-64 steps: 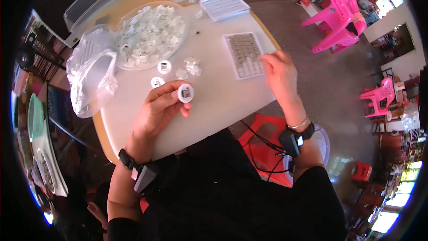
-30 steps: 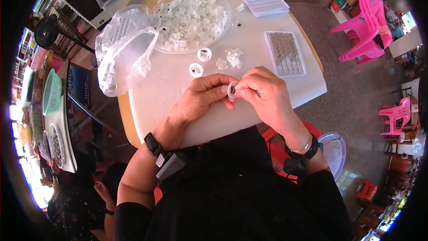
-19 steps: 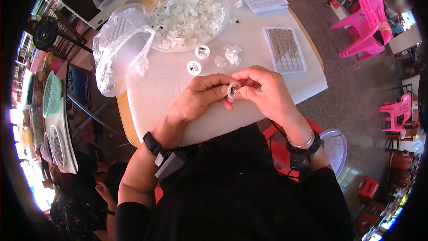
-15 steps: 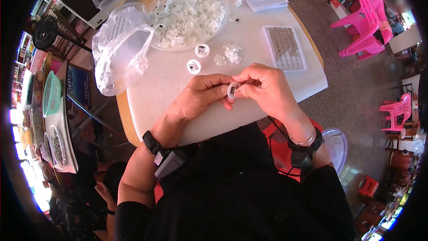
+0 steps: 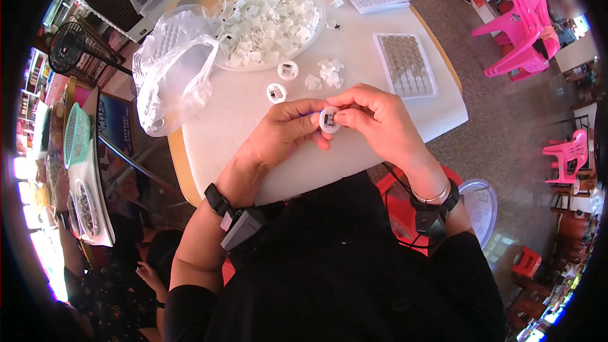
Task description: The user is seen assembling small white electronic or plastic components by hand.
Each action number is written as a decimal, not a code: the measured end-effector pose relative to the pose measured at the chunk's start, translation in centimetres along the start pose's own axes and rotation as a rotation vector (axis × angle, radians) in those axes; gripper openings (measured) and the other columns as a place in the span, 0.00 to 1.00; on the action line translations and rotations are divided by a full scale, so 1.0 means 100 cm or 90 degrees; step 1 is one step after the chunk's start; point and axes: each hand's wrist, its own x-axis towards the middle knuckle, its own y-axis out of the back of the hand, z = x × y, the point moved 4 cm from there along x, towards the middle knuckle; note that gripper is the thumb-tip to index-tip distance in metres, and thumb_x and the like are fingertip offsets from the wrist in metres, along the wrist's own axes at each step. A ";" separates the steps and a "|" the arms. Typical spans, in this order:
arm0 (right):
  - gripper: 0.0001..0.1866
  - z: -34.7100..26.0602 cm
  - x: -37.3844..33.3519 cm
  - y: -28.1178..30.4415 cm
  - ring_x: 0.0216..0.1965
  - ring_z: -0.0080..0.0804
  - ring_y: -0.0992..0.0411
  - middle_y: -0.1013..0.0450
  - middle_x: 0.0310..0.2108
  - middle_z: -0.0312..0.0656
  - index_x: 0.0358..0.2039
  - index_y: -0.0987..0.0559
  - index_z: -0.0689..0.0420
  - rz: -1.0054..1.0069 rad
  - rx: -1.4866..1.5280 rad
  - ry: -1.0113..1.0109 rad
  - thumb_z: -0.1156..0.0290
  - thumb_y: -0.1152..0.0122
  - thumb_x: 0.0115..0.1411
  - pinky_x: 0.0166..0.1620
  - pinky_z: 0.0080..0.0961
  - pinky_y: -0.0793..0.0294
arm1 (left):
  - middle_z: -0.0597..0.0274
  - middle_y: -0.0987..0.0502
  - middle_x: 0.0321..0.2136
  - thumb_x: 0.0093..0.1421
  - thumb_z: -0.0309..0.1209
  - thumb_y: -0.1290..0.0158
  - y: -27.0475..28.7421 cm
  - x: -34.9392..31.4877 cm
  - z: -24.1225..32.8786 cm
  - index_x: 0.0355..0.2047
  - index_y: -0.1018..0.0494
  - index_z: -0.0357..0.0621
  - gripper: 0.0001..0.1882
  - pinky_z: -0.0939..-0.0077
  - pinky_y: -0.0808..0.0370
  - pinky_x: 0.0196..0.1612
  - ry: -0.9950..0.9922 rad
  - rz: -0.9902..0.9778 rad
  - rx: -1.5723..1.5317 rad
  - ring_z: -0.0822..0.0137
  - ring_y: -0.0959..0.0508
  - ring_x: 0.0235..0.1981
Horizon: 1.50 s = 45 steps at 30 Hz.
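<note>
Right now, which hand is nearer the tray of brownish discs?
Right. The right hand is by the near-left corner of the tray; the left hand is farther left.

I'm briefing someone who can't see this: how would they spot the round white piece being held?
Find the white work surface, then the left hand and right hand meeting over its near part. Between them is a small round white piece with dark parts on its face. Two similar discs lie beyond; only this one is held.

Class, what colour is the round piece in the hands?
The round piece is white with some black, clearest in the head view.
</note>
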 end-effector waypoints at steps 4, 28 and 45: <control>0.08 -0.012 -0.006 -0.005 0.31 0.29 0.25 0.27 0.31 0.44 0.36 0.22 0.63 0.046 -0.014 0.034 0.79 0.42 0.53 0.34 0.22 0.27 | 0.57 0.24 0.35 0.63 0.30 0.51 0.004 0.000 -0.003 0.49 0.30 0.33 0.16 0.74 0.27 0.42 -0.011 -0.008 -0.028 0.67 0.25 0.35; 0.08 -0.026 -0.011 -0.013 0.32 0.36 0.30 0.29 0.32 0.40 0.34 0.24 0.60 0.122 -0.303 0.354 0.80 0.40 0.51 0.35 0.30 0.28 | 0.56 0.25 0.37 0.65 0.30 0.55 0.006 0.002 0.002 0.47 0.32 0.32 0.15 0.76 0.24 0.39 -0.040 0.023 -0.046 0.67 0.23 0.35; 0.08 0.014 -0.008 -0.012 0.20 0.18 0.33 0.28 0.23 0.36 0.32 0.24 0.63 0.154 0.362 -0.198 0.71 0.43 0.59 0.24 0.16 0.31 | 0.60 0.25 0.38 0.65 0.32 0.55 -0.006 -0.001 0.006 0.53 0.33 0.36 0.18 0.75 0.25 0.39 -0.103 0.048 0.075 0.69 0.25 0.34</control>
